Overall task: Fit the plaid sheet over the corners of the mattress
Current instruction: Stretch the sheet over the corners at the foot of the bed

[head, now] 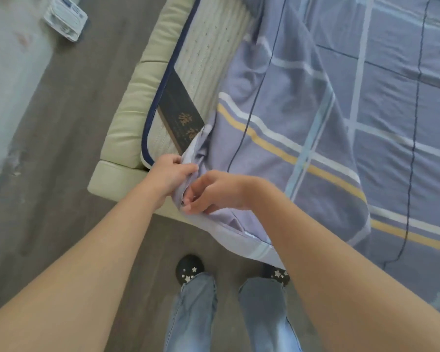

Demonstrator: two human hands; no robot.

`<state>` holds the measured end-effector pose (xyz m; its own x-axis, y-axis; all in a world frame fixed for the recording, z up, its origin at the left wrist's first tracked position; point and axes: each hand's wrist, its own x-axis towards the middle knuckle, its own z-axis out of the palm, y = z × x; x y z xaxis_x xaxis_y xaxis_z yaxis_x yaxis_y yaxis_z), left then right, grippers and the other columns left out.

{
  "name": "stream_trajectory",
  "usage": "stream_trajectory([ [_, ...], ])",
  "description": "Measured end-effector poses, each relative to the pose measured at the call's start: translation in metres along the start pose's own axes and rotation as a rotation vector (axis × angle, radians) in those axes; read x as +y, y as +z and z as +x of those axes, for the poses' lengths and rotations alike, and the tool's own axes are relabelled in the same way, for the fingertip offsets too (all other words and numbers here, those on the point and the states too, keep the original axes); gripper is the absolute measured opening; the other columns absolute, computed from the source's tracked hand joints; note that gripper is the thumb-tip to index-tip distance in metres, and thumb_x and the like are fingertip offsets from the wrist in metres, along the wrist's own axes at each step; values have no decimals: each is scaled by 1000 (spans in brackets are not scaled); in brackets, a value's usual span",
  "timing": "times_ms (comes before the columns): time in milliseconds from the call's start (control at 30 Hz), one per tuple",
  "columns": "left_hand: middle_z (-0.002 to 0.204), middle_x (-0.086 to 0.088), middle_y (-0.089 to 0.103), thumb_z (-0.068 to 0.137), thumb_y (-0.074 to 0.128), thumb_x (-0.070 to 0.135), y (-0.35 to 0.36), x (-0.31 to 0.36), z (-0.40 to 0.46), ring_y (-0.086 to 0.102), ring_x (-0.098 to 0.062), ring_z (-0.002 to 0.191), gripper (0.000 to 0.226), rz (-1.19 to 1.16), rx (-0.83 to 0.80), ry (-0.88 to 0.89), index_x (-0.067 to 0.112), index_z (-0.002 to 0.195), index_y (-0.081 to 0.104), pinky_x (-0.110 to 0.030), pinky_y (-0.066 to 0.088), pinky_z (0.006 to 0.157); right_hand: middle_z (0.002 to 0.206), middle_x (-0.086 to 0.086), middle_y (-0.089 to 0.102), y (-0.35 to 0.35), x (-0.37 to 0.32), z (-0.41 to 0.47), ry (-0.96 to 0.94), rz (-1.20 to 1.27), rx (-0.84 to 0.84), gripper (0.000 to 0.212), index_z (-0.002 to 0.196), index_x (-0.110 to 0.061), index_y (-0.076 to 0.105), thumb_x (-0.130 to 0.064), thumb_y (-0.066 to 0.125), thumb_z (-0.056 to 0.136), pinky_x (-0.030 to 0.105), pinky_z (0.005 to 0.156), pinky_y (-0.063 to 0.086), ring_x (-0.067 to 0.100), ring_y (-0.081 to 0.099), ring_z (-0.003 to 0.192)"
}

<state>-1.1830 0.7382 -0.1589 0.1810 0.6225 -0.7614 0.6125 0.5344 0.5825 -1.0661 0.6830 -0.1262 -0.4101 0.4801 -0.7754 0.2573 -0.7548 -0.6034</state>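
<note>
The plaid sheet (pixel 328 118), blue-grey with white, yellow and dark lines, covers most of the mattress (pixel 211 54). The near left mattress corner is bare, showing cream quilting, navy piping and a dark label (pixel 181 107). My left hand (pixel 172 174) grips the bunched sheet hem at that corner. My right hand (pixel 214 193) pinches the same hem just to the right, fingers curled into the fold. The sheet's edge hangs loose below my right hand over the bed's foot.
A padded cream bed frame (pixel 127 107) surrounds the mattress. Grey wood floor (pixel 69 123) lies to the left and below. A white packet (pixel 65 17) lies on the floor at the far left. My feet in star-print slippers (pixel 189 269) stand by the bed's foot.
</note>
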Motion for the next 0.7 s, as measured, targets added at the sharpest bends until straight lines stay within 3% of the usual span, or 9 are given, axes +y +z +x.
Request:
stream_trajectory([
  [67,84,-7,58,80,65,14,-9,1,2,55,-23,76,11,75,73,17,13,82,54,-29,42,69,71,-4,60,15,-4,5,45,-36,-61,30,58,-22,64,-4,68,81,35,102,44,12,54,80],
  [167,117,-18,59,82,58,7,-19,-1,2,56,-34,109,39,317,184,13,7,121,51,-35,44,83,81,-5,62,32,-5,9,99,-94,-100,26,60,-21,64,-6,69,81,34,103,47,8,57,85],
  [200,120,-20,58,83,55,4,-23,-3,1,54,-37,113,39,400,227,28,4,122,51,-36,43,84,89,-5,63,35,-4,9,103,-97,-104,23,63,-20,64,-8,68,82,32,102,47,10,59,94],
  [300,81,-19,57,84,46,-3,-36,-15,1,56,-44,98,15,377,346,4,4,79,58,-34,35,68,111,-6,63,39,-1,9,108,-137,-75,9,77,-19,67,-14,67,84,28,92,49,11,57,106],
  [367,60,-9,41,82,42,-5,-46,-23,2,48,-37,77,29,266,392,-50,11,57,43,-33,31,61,109,-1,65,37,2,13,102,-260,19,12,95,-14,71,-16,64,85,31,90,51,14,59,97],
  [433,63,-9,44,80,41,-5,-55,-28,6,45,-30,75,28,193,377,-44,12,58,45,-34,44,64,111,8,69,30,4,20,97,-337,191,24,104,-5,69,-15,59,85,36,94,50,22,63,102],
  [467,71,-11,52,79,42,-5,-58,-30,5,51,-31,77,25,173,359,-33,12,64,52,-39,52,74,114,14,68,26,4,24,87,-336,285,28,107,-1,67,-14,56,85,39,95,49,26,63,106],
  [567,86,-10,61,82,47,-1,-62,-33,1,56,-26,85,23,140,321,25,15,84,63,-49,52,92,110,27,66,17,-5,30,31,-224,502,31,107,9,62,-9,49,85,39,84,52,21,60,85],
  [700,70,3,57,84,52,-3,-59,-30,-7,52,-17,81,31,30,238,54,21,67,59,-33,47,83,94,21,70,7,-30,32,-45,-112,613,31,107,7,63,-13,48,89,28,61,41,26,64,83],
])
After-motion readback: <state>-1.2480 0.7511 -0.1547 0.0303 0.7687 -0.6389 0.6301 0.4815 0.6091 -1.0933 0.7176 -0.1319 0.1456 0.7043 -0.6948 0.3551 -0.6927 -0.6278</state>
